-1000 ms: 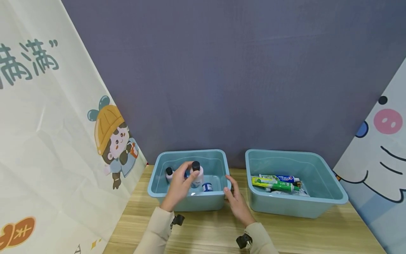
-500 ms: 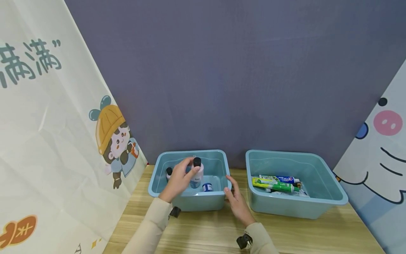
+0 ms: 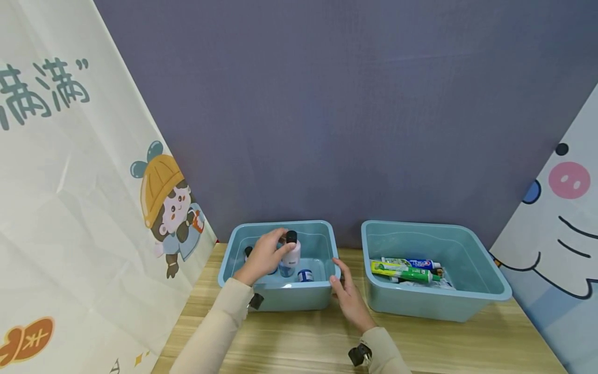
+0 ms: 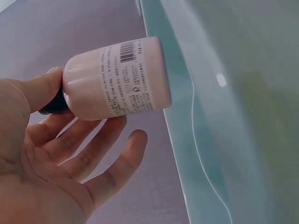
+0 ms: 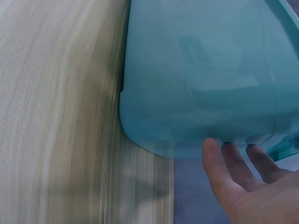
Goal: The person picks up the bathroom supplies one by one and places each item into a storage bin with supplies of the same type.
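My left hand [image 3: 265, 257] is over the left light-blue bin [image 3: 229, 244], holding a pale pink bottle [image 3: 292, 254] by its black cap and neck. In the left wrist view, the bottle [image 4: 117, 79] shows a printed label with a barcode; the thumb and several fingers are at its capped end. My right hand [image 3: 349, 298] touches the same bin at its right rim, near the front corner. Its fingers [image 5: 217, 163] rest against the bin's outer wall in the right wrist view. Inside that bin are a blue-and-white jar [image 3: 306, 275] and another black-capped item [image 3: 248, 252], mostly hidden behind the left hand.
A second light-blue bin [image 3: 434, 306] stands to the right with several toothpaste tubes [image 3: 404, 271] in it. Both bins are on a wooden table [image 3: 299, 343]. Behind hangs a dark grey-purple cloth [image 3: 327, 114], with printed sheets at the left and right.
My left hand has lifted the bottle slightly, so it stands a little higher over the bin. The right hand has stayed at the bin's rim.
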A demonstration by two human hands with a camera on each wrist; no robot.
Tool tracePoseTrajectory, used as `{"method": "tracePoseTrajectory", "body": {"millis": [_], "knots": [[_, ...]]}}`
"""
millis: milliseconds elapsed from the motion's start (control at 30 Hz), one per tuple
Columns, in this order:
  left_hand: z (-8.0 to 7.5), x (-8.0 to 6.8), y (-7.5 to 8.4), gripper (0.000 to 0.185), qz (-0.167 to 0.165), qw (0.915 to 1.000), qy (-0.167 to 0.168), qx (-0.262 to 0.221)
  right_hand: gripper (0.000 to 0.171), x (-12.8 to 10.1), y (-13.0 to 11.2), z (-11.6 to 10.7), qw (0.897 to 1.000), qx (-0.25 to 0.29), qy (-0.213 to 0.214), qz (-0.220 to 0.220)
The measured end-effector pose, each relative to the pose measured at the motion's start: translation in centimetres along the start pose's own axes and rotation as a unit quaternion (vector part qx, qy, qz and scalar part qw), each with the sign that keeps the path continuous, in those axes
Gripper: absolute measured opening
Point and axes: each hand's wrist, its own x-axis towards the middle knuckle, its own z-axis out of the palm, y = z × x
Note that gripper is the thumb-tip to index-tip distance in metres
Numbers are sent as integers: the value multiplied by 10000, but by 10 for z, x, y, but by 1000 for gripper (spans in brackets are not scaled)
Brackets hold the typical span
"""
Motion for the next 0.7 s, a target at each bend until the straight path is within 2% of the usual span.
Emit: {"method": "tracePoseTrajectory", "body": {"millis": [367, 700], "knots": [[-2, 14, -6, 35, -161, 9993, -254, 216, 57, 1, 2, 1, 9999, -126, 36, 64], [0, 29, -13, 25, -205, 9981, -443, 383, 54, 1, 2, 1, 9998, -156, 75, 39]]}}
